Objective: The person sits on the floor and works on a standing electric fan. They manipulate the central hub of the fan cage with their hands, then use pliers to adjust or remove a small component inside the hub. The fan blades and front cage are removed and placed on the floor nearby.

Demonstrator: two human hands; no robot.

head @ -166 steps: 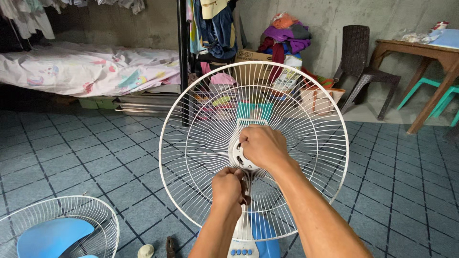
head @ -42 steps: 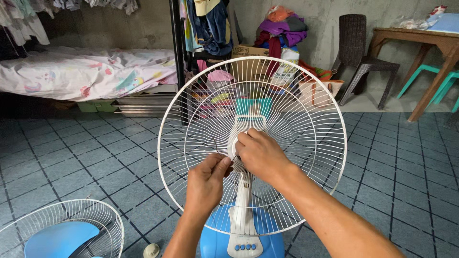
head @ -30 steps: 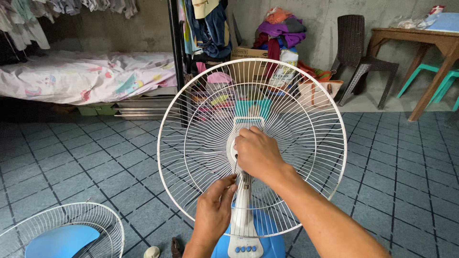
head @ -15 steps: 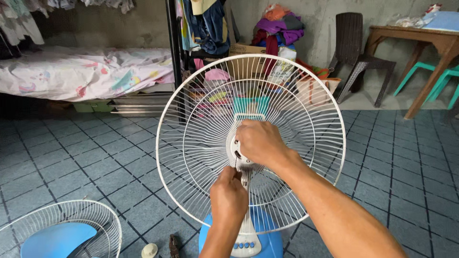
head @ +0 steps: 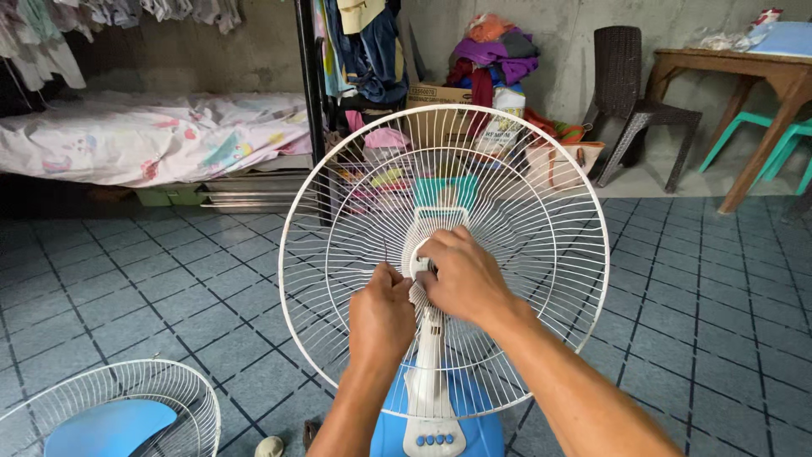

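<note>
A white wire rear guard [head: 541,195] stands upright on a stand fan with a white neck and a blue base [head: 474,427]. My right hand [head: 461,275] covers the motor hub at the guard's centre, fingers curled around it. My left hand [head: 382,317] is closed just left of the hub, pinching something small that stays hidden behind the fingers. Both forearms reach in from the bottom of the view.
A detached front guard [head: 182,393] with a blue fan blade [head: 110,427] lies on the tiled floor at lower left. Behind are a bed [head: 152,135], a clothes rack [head: 309,101], a dark chair [head: 639,101], a wooden table [head: 761,80] and teal stools.
My left hand dropped below the hub, then rose again to its left side. The right hand stayed on the hub throughout, and the fan did not shift.
</note>
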